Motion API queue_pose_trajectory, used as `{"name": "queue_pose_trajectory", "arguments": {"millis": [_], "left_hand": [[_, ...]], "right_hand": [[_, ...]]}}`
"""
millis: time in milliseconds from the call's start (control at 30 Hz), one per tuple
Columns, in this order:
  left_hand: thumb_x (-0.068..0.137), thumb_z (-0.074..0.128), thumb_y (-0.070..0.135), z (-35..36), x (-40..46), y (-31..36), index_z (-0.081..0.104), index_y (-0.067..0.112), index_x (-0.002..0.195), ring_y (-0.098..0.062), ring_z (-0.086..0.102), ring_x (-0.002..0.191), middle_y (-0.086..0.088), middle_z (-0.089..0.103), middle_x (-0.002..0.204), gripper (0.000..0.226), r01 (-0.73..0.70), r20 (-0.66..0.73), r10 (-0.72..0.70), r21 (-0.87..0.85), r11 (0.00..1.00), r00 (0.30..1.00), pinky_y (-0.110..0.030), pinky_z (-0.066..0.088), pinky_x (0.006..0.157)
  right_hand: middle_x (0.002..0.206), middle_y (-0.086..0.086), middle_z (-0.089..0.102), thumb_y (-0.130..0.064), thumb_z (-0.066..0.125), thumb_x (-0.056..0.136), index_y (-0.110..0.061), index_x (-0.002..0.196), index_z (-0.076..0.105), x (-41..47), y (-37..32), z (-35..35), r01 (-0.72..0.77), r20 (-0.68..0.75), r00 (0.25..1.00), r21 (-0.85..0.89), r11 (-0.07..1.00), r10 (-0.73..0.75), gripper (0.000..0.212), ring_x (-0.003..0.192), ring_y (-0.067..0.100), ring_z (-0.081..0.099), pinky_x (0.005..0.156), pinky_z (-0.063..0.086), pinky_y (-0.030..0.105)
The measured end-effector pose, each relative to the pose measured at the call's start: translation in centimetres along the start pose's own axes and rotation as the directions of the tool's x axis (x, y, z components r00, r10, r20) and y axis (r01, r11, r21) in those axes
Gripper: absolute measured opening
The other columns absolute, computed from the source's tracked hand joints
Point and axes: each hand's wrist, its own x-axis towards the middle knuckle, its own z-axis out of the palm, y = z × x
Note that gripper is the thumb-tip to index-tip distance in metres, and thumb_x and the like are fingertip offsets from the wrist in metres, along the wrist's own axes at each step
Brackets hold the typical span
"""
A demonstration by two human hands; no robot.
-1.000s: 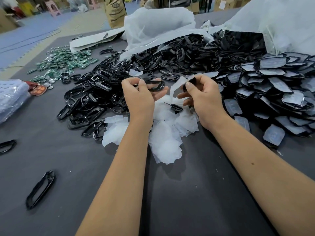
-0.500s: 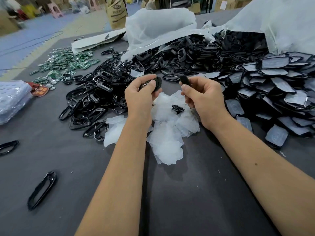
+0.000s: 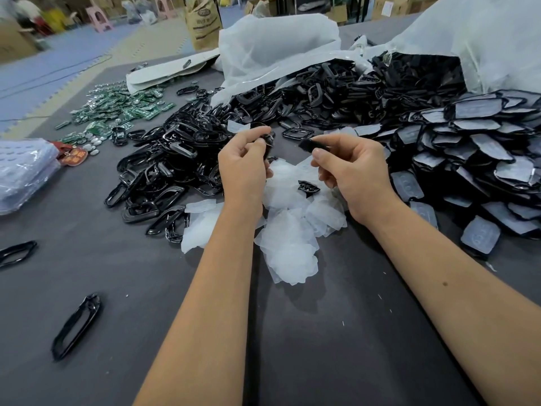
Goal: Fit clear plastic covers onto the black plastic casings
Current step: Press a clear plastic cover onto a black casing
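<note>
My left hand [image 3: 244, 164] pinches a black casing frame [image 3: 268, 139], mostly hidden behind the fingers. A hand's width to the right, my right hand [image 3: 349, 168] holds a small flat black piece [image 3: 311, 143] between thumb and fingertips. The two parts are apart. Under both hands lies a heap of clear film scraps [image 3: 288, 230] with one small black insert [image 3: 308, 187] on top. A big pile of black frames [image 3: 175, 159] lies to the left. Stacked casings with clear covers [image 3: 480, 159] fill the right.
Everything lies on a dark grey table [image 3: 322, 347]. Loose black frames [image 3: 76, 326] lie at the near left. Green circuit boards [image 3: 117, 112] lie at the far left, a clear bag [image 3: 23, 174] at the left edge. White plastic sacks [image 3: 278, 45] spill parts at the back.
The white film strip seen a second ago between my hands is gone. My left hand turned its frame edge-on, and my right hand's black piece now points left toward it.
</note>
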Motion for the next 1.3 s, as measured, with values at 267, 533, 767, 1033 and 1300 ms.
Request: {"name": "queue_pose_trajectory", "arguments": {"millis": [267, 533, 767, 1033, 1300], "left_hand": [[0.095, 0.064, 0.0, -0.2, 0.0, -0.4, 0.056, 0.007, 0.097, -0.019, 0.063, 0.06, -0.01, 0.076, 0.076, 0.011, 0.045, -0.046, -0.049, -0.087, 0.995, 0.998, -0.027, 0.054, 0.059], [0.089, 0.054, -0.015, 0.1, 0.1, -0.5, 0.073, 0.004, 0.107, -0.023, 0.071, 0.064, -0.014, 0.073, 0.075, 0.032, 0.102, 0.019, -0.101, -0.133, 0.986, 0.995, -0.026, 0.059, 0.065], [0.095, 0.06, -0.007, 0.4, -0.2, -0.5, 0.071, 0.001, 0.1, -0.024, 0.075, 0.066, -0.009, 0.072, 0.073, 0.014, 0.148, 0.067, -0.139, -0.146, 0.978, 0.988, -0.027, 0.06, 0.065], [0.092, 0.053, -0.01, 0.5, -0.5, -0.4, 0.069, 0.001, 0.098, -0.025, 0.076, 0.066, -0.015, 0.064, 0.087, 0.02, 0.169, 0.08, -0.162, -0.093, 0.981, 0.984, -0.032, 0.065, 0.072], [0.088, 0.066, -0.009, 0.8, -0.5, -0.7, 0.069, 0.002, 0.089, -0.025, 0.072, 0.06, -0.015, 0.071, 0.077, 0.012, 0.158, 0.073, -0.155, -0.035, 0.987, 0.985, -0.024, 0.057, 0.058]], "right_hand": [[0.073, 0.008, 0.074, 0.001, 0.069, 0.094, -0.003, 0.105, 0.065, 0.1, 0.0, -0.1, -0.017, -0.03, 0.999, 0.022, 1.0, 0.017, 0.012, 0.054, 0.017, 0.06, 0.046, 0.044, 0.026], [0.082, 0.021, 0.073, -0.003, 0.072, 0.093, -0.006, 0.09, 0.066, 0.1, 0.0, -0.1, 0.002, -0.079, 0.997, 0.018, 1.0, -0.001, 0.008, 0.061, 0.019, 0.064, 0.047, 0.046, 0.028], [0.083, 0.023, 0.07, 0.0, 0.067, 0.096, -0.008, 0.085, 0.056, 0.1, -0.2, -0.1, -0.015, -0.082, 0.996, 0.063, 0.998, 0.02, 0.018, 0.072, 0.027, 0.076, 0.048, 0.05, 0.025], [0.071, 0.01, 0.072, 0.002, 0.069, 0.095, -0.005, 0.092, 0.059, -0.1, -0.3, 0.0, 0.003, -0.089, 0.996, 0.105, 0.995, 0.007, 0.013, 0.062, 0.025, 0.074, 0.045, 0.051, 0.025], [0.074, 0.008, 0.075, -0.007, 0.076, 0.09, -0.009, 0.092, 0.068, -0.2, 0.3, 0.1, 0.101, -0.15, 0.982, -0.086, 0.991, -0.114, 0.008, 0.066, 0.027, 0.077, 0.047, 0.055, 0.029]]}}
